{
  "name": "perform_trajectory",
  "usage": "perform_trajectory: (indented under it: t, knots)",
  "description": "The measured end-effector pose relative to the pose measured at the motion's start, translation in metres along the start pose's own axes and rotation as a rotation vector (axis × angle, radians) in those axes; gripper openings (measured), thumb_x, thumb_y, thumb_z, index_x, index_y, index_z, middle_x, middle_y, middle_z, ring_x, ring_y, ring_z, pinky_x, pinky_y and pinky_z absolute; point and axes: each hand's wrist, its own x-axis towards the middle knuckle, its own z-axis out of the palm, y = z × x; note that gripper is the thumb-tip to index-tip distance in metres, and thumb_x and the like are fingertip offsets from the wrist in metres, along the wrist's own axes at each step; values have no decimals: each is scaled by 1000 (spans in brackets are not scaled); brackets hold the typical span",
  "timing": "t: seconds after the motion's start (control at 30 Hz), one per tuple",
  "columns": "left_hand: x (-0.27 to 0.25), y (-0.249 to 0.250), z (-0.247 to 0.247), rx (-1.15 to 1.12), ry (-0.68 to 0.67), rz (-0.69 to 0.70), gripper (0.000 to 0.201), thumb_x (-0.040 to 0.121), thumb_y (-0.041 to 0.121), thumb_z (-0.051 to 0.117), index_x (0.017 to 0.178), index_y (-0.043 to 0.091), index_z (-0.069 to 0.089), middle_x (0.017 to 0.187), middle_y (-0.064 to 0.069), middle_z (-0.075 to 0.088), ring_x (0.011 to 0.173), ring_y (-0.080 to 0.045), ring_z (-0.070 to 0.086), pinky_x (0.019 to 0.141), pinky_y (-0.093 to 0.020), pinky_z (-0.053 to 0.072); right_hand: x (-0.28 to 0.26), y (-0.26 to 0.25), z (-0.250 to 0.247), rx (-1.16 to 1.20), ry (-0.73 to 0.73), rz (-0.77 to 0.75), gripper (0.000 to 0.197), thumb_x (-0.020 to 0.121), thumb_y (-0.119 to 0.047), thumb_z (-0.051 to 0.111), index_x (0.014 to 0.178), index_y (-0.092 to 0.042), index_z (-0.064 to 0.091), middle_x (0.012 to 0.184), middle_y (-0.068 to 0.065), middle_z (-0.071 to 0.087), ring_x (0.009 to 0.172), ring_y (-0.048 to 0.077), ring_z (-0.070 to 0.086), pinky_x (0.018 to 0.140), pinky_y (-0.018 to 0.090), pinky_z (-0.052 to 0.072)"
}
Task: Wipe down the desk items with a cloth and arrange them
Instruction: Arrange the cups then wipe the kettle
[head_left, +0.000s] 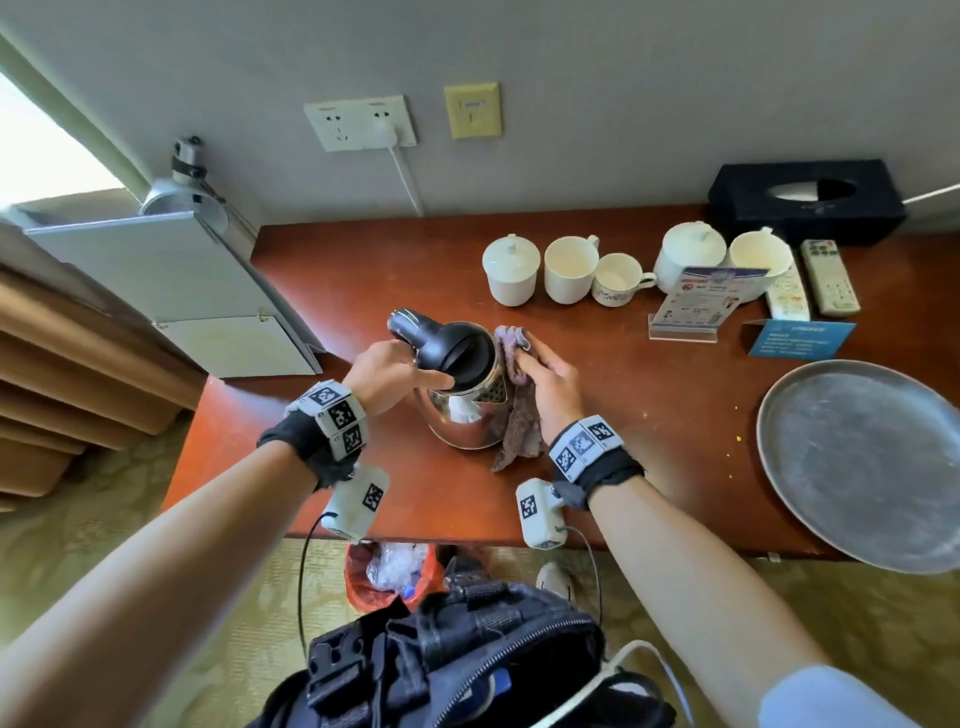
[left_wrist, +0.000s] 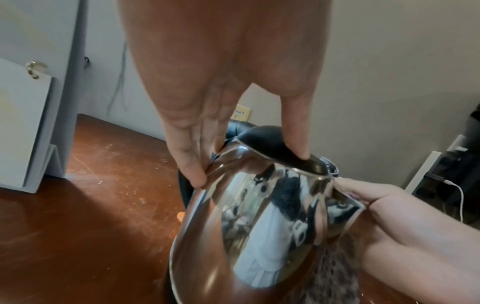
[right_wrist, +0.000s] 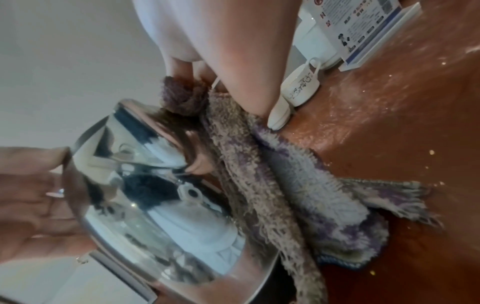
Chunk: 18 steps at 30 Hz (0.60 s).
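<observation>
A shiny steel kettle (head_left: 462, 421) (left_wrist: 259, 226) (right_wrist: 155, 205) with a black lid and handle stands in the middle of the red-brown desk (head_left: 649, 447). My left hand (head_left: 410, 374) (left_wrist: 246, 164) pinches its top, thumb on the lid and fingers on the rim by the handle. My right hand (head_left: 550, 379) (right_wrist: 223, 82) holds a fuzzy purple-brown cloth (head_left: 519, 421) (right_wrist: 298, 195) against the kettle's right side. The cloth's lower end trails onto the desk.
Several white cups (head_left: 571, 270) line the back of the desk, beside a sign stand (head_left: 696, 306), two remotes (head_left: 828, 278) and a black tissue box (head_left: 805, 200). A round metal tray (head_left: 862, 462) overhangs the front right edge. A grey board (head_left: 171, 291) leans at left.
</observation>
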Motion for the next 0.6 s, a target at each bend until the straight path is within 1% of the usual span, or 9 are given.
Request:
perform_trajectory:
  t: [0.1, 0.17, 0.2, 0.23, 0.3, 0.33, 0.4, 0.5, 0.6]
  knots:
    - [3, 3, -1, -72, -49, -19, 41, 77, 22, 83, 108, 0, 68, 105, -16, 70, 102, -35, 66, 94, -47, 54, -14, -6, 3, -1, -77, -32, 33, 95, 0, 55, 125, -8, 67, 111, -3, 74, 98, 8, 68, 83, 16, 50]
    - [3, 8, -1, -129, -100, -35, 39, 81, 18, 80, 113, 1, 68, 98, -13, 70, 88, -26, 65, 80, -33, 52, -26, -8, 4, -1, -142, -67, 34, 95, 6, 53, 124, -4, 65, 97, 7, 75, 76, 22, 61, 72, 24, 53]
    - [3, 12, -1, -144, -111, -38, 38, 82, 18, 79, 115, 1, 68, 97, -11, 69, 84, -21, 62, 76, -30, 49, -29, -10, 6, -24, -155, -87, 34, 95, 7, 53, 125, -5, 65, 101, 14, 73, 73, 26, 57, 73, 27, 55]
    - [4, 14, -1, -152, -112, -33, 37, 83, 18, 78, 115, 3, 68, 101, -12, 70, 86, -20, 62, 78, -29, 49, -27, -11, 7, -71, -150, -113, 34, 94, 5, 56, 123, -10, 66, 103, 14, 71, 74, 21, 58, 74, 25, 54]
    - [6, 17, 1, -153, -127, -19, 32, 84, 17, 77, 113, 6, 69, 111, -13, 71, 101, -25, 66, 91, -34, 52, -16, -14, 8, -212, -177, -171, 33, 93, -6, 62, 123, -18, 69, 105, 3, 75, 91, 8, 64, 87, 24, 52]
    - [6, 19, 2, -153, -142, -8, 30, 85, 16, 77, 113, 8, 69, 112, -11, 72, 107, -26, 67, 93, -34, 52, -10, -17, 9, -284, -201, -193, 33, 93, -10, 63, 125, -20, 69, 114, -4, 73, 104, 6, 65, 98, 26, 49]
    - [7, 22, 4, -173, -184, 16, 34, 84, 13, 77, 116, 9, 68, 111, -8, 74, 107, -24, 69, 87, -28, 55, -5, -23, 9, -373, -251, -229, 33, 95, -11, 61, 126, -21, 67, 127, -7, 66, 117, 6, 60, 104, 21, 43]
    - [9, 25, 6, -146, -235, 58, 46, 78, 18, 82, 122, 13, 67, 111, -5, 74, 103, -21, 70, 81, -24, 55, 7, -23, 6, -397, -293, -219, 31, 100, -13, 54, 126, -29, 60, 124, -7, 63, 108, 1, 57, 95, 8, 40]
    - [11, 22, 4, -79, -239, 85, 66, 61, 29, 82, 123, 13, 67, 109, -6, 75, 105, -25, 69, 96, -38, 53, 26, -13, 5, -300, -251, -84, 23, 100, -25, 51, 116, -31, 66, 114, -4, 69, 102, 7, 63, 100, 24, 46]
